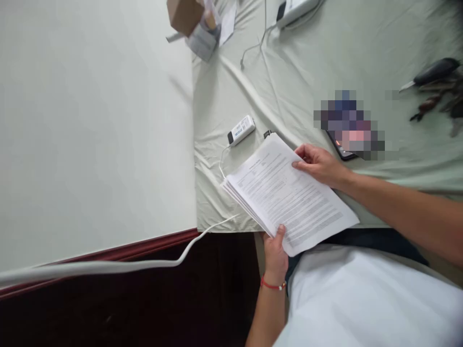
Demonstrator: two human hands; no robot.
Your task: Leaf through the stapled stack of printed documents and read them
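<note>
A stack of printed papers [289, 193] is held at a slant over the front edge of the cloth-covered table. My left hand [277, 255], with a red bracelet at its wrist, grips the lower left side of the stack, thumb on top. At the upper right edge, my right hand [318, 166] pinches the papers between thumb and curled fingers. The top sheet carries dense text, too small to read. Several sheet edges fan out along the left side of the stack.
A white power adapter [241, 131] with a cable lies beyond the papers. A phone [347, 132], partly pixelated, rests to the right, near keys [436, 72]. At the back are a cardboard box [185, 15] and another white device [297, 10]. A white cable [144, 264] crosses the lower left.
</note>
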